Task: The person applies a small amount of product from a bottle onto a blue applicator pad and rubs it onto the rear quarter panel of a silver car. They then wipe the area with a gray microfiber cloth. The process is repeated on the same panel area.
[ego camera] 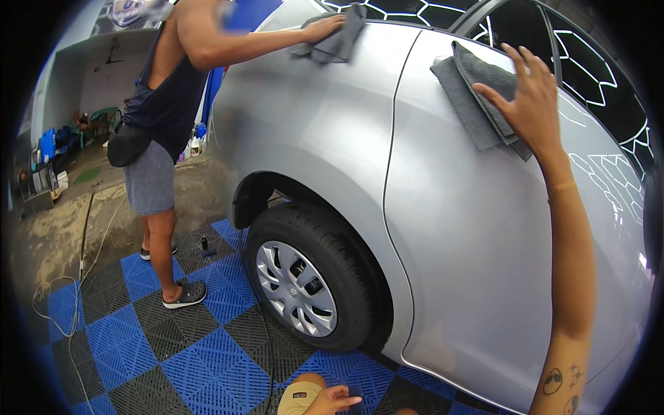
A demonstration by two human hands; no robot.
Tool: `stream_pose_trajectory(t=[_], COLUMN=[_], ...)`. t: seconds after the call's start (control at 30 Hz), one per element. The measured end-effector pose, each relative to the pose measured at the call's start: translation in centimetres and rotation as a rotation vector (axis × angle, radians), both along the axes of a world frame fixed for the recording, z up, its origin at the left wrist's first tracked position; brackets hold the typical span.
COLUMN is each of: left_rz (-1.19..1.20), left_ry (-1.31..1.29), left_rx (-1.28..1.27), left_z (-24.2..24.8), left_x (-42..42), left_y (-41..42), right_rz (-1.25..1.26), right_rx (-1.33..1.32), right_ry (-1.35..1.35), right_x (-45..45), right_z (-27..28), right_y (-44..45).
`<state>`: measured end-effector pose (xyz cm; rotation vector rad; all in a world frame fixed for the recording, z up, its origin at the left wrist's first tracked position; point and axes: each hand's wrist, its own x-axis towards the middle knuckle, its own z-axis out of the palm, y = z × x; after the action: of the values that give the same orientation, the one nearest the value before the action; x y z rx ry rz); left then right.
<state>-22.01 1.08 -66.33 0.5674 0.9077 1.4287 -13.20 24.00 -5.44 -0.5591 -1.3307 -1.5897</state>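
My right hand (534, 98) is spread over a folded grey microfibre cloth (472, 104), pinning it against the silver rear door (467, 223) of a car. Its fingers reach up past the cloth towards the side window. Part of the door handle shows at the cloth's upper left edge. Low in the picture, my left hand (332, 400) is beside my knee in beige shorts (301, 397). A dark, see-through patch lies by its fingers; whether the hand holds something is unclear.
On the left a co-worker (166, 104) wipes the rear quarter panel (311, 119) with another grey cloth (337, 41). Below are the rear wheel (298, 290) and blue and black floor tiles (207, 373). A pale cable (75, 311) and a small dark bottle (204, 243) lie near the co-worker's feet.
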Motion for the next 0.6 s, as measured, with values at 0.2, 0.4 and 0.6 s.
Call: stream_pose_trajectory(t=[0.2, 0.4, 0.6], left_rz=[-0.058, -0.103, -0.171], left_ry=[0.094, 0.089, -0.166], left_rx=[-0.09, -0.205, 0.05], left_z=[-5.7, -5.3, -0.9], left_x=[1.2, 0.5, -1.0], left_y=[-0.9, -0.5, -0.3], right_rz=[-0.063, 0.342, 0.763], right_rx=[-0.024, -0.417, -0.581], right_ry=[-0.147, -0.153, -0.091], right_x=[0.9, 2.3, 4.8], right_z=[0.1, 2.9, -14.6], right_y=[5.1, 4.2, -4.3])
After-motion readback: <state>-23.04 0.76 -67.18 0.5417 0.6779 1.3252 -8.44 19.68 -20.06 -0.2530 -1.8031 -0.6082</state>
